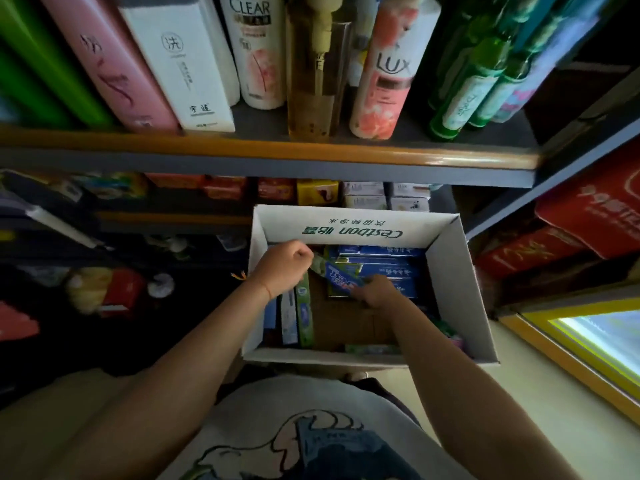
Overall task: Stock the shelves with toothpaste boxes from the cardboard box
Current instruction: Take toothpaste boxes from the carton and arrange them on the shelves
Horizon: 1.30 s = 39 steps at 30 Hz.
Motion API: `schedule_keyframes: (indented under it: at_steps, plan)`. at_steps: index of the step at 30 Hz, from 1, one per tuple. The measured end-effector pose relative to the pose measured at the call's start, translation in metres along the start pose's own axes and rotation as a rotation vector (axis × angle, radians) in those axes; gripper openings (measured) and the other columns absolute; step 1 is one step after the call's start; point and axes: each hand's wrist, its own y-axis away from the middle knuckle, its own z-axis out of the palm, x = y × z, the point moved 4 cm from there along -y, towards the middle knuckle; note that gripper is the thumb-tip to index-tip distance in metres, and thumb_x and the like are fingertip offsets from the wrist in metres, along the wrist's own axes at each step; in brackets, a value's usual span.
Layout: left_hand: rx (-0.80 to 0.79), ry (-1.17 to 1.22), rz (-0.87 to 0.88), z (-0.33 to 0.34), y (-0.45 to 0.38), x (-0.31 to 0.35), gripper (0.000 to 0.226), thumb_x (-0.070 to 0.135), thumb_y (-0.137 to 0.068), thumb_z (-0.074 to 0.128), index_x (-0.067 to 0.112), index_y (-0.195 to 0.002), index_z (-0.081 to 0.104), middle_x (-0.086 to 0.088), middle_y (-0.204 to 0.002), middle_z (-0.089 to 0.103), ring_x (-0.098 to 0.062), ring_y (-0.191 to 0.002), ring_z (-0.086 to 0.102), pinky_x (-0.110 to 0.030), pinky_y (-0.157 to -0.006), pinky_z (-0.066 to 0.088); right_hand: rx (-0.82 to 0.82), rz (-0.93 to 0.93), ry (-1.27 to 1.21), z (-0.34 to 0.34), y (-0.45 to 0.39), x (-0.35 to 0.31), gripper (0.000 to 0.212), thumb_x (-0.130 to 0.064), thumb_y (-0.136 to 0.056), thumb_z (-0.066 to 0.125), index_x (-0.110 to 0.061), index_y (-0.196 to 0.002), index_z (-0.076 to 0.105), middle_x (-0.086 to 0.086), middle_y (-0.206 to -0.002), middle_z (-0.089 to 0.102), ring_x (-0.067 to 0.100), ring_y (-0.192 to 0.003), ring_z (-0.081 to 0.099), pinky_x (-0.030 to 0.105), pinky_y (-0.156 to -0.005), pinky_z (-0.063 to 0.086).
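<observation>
Green-blue toothpaste box (341,276) gripped both ends: left hand (282,268) fingers curled, right hand (377,291) too.

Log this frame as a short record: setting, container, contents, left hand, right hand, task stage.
setting: shop shelves, bottles on the upper shelf
container: open cardboard box below the shelves
contents: toothpaste boxes, some flat, some on edge
left hand: left hand grips one end of a green-blue toothpaste box
right hand: right hand holds its other end
task stage: picking up, nothing shelved yet
</observation>
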Motion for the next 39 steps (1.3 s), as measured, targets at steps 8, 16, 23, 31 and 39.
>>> schedule_keyframes:
  at_steps: [8,16,23,31,39]
  plan:
    - [0.185,-0.131,0.006,0.049,0.014,0.031,0.054,0.030,-0.085,0.074,0.022,-0.135,0.053,0.000,-0.140,0.048,-0.016,-0.128,0.045,-0.035,-0.107,0.039,0.000,-0.504,-0.212,-0.094,0.036,-0.021,0.020,-0.031,-0.085,0.075,-0.015,-0.081,0.064,0.002,-0.077,0.066,0.015,-0.067,0.060,0.035,-0.062,0.051]
    - [0.070,0.526,-0.145,0.083,0.034,0.041,0.038,0.021,-0.087,0.075,0.012,-0.120,0.058,-0.005,-0.086,0.072,-0.018,-0.069,0.070,-0.031,-0.070,0.060,-0.362,-0.533,-0.780,-0.089,0.055,-0.045,0.026,-0.034,-0.098,0.057,-0.009,-0.102,0.059,0.010,-0.093,0.069,0.021,-0.077,0.067,0.035,-0.076,0.056]
    - [0.329,0.382,-0.350,0.054,0.037,-0.027,0.028,0.033,-0.089,0.071,0.016,-0.109,0.065,-0.006,-0.094,0.071,-0.022,-0.085,0.067,-0.030,-0.063,0.052,-0.496,-0.116,-0.451,0.009,0.018,-0.014,0.021,-0.026,-0.098,0.056,-0.008,-0.106,0.058,0.014,-0.100,0.062,0.022,-0.081,0.062,0.040,-0.083,0.053]
    - [0.306,0.413,-0.495,0.054,0.020,-0.055,0.049,0.051,-0.096,0.054,0.012,-0.126,0.062,-0.010,-0.114,0.067,-0.028,-0.103,0.062,-0.032,-0.084,0.049,-0.442,-0.181,0.099,0.080,-0.006,-0.021,0.030,-0.031,-0.103,0.047,-0.005,-0.107,0.062,0.013,-0.106,0.059,0.020,-0.086,0.051,0.033,-0.083,0.042]
    - [0.217,0.544,-0.639,0.067,0.016,-0.079,0.052,0.047,-0.099,0.050,0.007,-0.132,0.055,-0.012,-0.126,0.061,-0.032,-0.116,0.058,-0.039,-0.101,0.046,-0.295,-0.145,0.198,0.107,-0.024,-0.041,0.034,-0.024,-0.100,0.052,0.002,-0.121,0.060,0.015,-0.120,0.063,0.032,-0.112,0.062,0.035,-0.086,0.050]
